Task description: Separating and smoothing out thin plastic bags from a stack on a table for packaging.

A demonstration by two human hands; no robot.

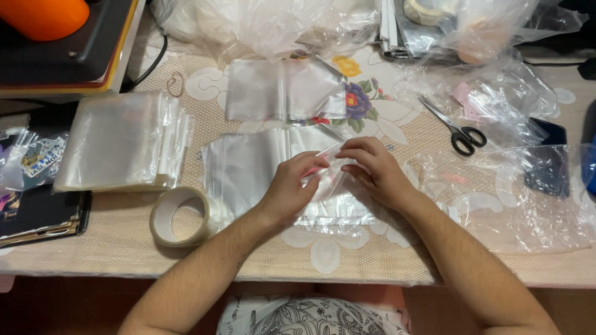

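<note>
My left hand [292,189] and my right hand [375,170] meet at the middle of the table, both pinching the edge of a small clear plastic bag [329,167]. Under them lies a flat pile of clear plastic bags [248,167]. Just left of my left wrist lies a roll of clear tape [180,217]. Another folded clear bag [282,90] lies farther back, over the flowered tablecloth.
A thick stack of clear bags [121,142] sits at the left, beside dark printed cards [37,211]. Black-handled scissors [450,127] lie at the right among crumpled plastic [509,186]. A dark phone [546,158] lies under plastic. An orange object [43,15] sits back left.
</note>
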